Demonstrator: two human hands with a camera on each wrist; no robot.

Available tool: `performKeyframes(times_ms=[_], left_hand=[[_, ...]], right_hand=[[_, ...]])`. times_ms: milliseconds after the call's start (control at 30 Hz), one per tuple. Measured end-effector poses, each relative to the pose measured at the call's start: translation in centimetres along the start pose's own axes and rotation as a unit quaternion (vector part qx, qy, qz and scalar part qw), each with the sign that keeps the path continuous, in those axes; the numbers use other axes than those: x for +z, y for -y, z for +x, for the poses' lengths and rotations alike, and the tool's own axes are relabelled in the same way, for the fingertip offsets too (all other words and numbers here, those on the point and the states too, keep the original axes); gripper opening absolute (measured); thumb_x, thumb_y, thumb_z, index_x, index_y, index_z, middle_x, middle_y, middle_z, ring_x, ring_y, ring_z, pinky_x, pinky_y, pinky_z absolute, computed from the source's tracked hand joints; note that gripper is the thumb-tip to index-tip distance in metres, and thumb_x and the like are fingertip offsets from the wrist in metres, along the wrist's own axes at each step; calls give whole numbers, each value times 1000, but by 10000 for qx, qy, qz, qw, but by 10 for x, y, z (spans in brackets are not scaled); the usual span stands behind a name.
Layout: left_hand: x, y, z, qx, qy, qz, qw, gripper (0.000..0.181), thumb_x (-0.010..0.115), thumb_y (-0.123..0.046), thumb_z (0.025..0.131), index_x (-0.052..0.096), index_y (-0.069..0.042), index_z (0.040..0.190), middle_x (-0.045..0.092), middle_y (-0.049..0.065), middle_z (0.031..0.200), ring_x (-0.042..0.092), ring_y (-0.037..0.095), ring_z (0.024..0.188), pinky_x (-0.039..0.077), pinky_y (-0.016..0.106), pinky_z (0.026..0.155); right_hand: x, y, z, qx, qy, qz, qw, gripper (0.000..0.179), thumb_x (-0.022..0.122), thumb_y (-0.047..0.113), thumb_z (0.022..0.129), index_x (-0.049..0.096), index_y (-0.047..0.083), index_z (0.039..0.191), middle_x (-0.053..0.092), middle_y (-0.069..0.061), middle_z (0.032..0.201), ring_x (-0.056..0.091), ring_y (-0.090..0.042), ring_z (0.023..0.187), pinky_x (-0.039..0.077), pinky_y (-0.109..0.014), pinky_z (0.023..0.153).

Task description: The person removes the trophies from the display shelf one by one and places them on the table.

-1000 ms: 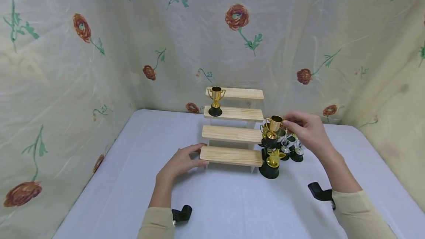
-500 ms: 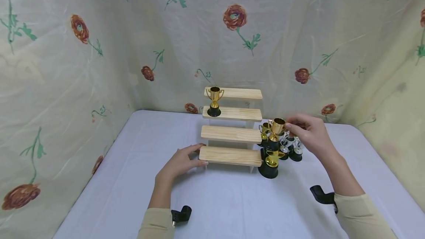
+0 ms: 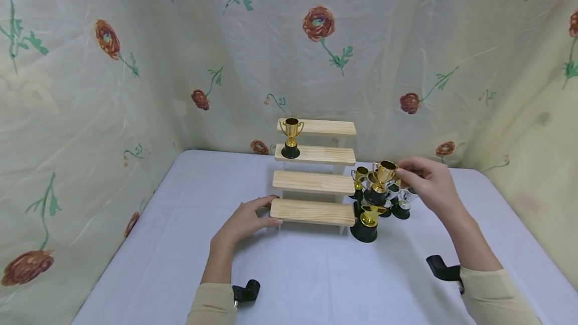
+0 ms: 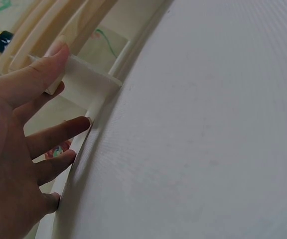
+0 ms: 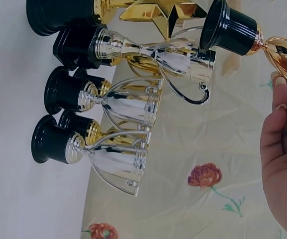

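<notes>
My right hand (image 3: 428, 184) pinches a gold two-handled trophy cup (image 3: 385, 174) by its upper side, with thumb and forefinger. In the right wrist view its black base (image 5: 233, 31) is raised above the level of the silver trophies' bases. A stepped wooden display stand (image 3: 313, 211) has several pale boards. My left hand (image 3: 249, 220) grips the left end of its lowest board, thumb at the front edge; the other fingers spread apart in the left wrist view. Another gold trophy cup (image 3: 291, 137) stands upright at the left of the second board from the top.
Right of the stand, a gold star trophy (image 3: 368, 219) stands in front of a cluster of silver trophy cups (image 5: 116, 154) and gold ones (image 3: 359, 177). A white cloth covers the table (image 3: 180, 260). Flowered curtain (image 3: 235, 39) hangs behind and at both sides.
My right hand has moved a little to the right with the gold trophy cup, away from the stand. The left hand keeps its hold on the lowest board.
</notes>
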State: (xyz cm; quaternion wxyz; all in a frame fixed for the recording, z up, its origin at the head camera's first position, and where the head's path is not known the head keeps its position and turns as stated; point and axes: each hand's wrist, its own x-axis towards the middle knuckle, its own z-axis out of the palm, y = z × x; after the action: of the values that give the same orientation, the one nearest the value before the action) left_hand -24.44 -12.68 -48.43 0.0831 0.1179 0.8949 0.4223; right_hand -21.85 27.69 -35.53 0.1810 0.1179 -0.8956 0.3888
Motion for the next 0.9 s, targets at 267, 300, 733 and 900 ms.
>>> performKeyframes(times_ms=[267, 300, 733, 900], left_hand=[[1, 1, 0, -48, -28, 2, 10000, 71, 77, -57, 77, 53, -38, 142, 57, -7, 144, 41, 20, 146, 3, 61, 125], [1, 1, 1, -49, -30, 6, 10000, 71, 77, -57, 77, 53, -38, 142, 58, -7, 144, 41, 20, 146, 3, 61, 125], [1, 0, 0, -76, -46, 5, 10000, 71, 77, -56, 77, 54, -37, 141, 59, -6, 142, 42, 21, 145, 3, 60, 126], [0, 0, 0, -67, -38, -31, 10000, 71, 78, -56, 77, 54, -38, 141, 60, -6, 141, 42, 20, 144, 3, 60, 125]], right_hand=[[-6, -7, -4, 83, -69, 26, 9999, 15, 62, 17, 98, 70, 5, 103, 66, 10, 80, 63, -6, 68, 57, -19, 63], [-7, -8, -5, 73, -68, 29, 9999, 15, 62, 17, 99, 69, 5, 103, 66, 9, 81, 63, -6, 68, 57, -19, 63], [-11, -17, -10, 17, -141, 154, 9998, 15, 62, 15, 98, 67, 3, 105, 67, 11, 80, 66, -12, 65, 56, -16, 61], [-14, -21, -12, 12, -228, 168, 9996, 12, 62, 11, 97, 67, 1, 102, 64, 18, 75, 64, -11, 63, 55, -16, 60]])
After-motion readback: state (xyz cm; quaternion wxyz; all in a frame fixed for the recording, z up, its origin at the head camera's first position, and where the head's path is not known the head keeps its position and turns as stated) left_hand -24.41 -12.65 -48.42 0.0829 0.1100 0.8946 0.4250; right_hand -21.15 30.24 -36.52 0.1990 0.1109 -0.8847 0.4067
